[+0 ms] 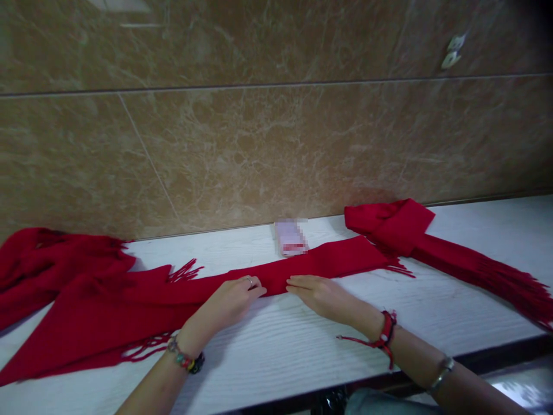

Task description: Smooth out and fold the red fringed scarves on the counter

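A red fringed scarf (328, 259) lies stretched along the white tabletop, folded into a narrow strip at its right part and wider and looser at the left. My left hand (233, 298), with a ring and a beaded bracelet, has its fingers curled on the strip's near edge, closed on the cloth. Just to the right, my right hand (322, 295) rests with fingers stretched out flat against the same edge. Red cord and silver bracelets circle that wrist. What the left fingertips pinch is partly hidden.
A second red scarf (401, 230) lies knotted or folded over at the right. More bunched red cloth (52, 259) is at the far left. A blurred pale packet (290, 237) sits behind the strip. A brown marbled wall (259, 150) borders the white tabletop (276, 357).
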### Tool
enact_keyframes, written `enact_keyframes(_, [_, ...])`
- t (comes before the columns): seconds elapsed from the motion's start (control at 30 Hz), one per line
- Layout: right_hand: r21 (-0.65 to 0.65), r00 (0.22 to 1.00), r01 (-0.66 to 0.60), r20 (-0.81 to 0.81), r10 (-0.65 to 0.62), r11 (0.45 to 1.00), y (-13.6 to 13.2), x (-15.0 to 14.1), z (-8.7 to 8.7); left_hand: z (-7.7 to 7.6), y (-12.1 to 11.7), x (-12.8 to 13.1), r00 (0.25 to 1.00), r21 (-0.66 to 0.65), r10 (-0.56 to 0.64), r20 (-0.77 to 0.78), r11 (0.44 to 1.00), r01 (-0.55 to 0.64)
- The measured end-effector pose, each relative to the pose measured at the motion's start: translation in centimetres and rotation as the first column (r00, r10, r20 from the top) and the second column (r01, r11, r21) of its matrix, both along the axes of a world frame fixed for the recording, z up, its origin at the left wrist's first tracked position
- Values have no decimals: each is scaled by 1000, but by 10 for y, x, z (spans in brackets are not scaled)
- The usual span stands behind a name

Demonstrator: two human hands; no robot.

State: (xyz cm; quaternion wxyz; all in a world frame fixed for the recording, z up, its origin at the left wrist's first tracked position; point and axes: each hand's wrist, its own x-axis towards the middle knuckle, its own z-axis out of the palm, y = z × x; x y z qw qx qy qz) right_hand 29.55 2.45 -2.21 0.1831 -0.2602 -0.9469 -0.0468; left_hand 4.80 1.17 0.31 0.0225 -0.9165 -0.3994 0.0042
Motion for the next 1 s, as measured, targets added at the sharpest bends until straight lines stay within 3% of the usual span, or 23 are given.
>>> enact_keyframes(0.27, [-85,996,69,-42,-73,994,1,-6,5,4,0,-1,997,-50,38,61,998,-35])
enact_keyframes(0.53, [-241,988,127,116,-101,962,-15,-33,-1,0,-1,-1,990,-24,128,62,992,-126])
enact_keyframes(1.0, [-31,910,388,170,-378,921,4,10,-14,1,0,-10,981,-79,168,101,984,-160])
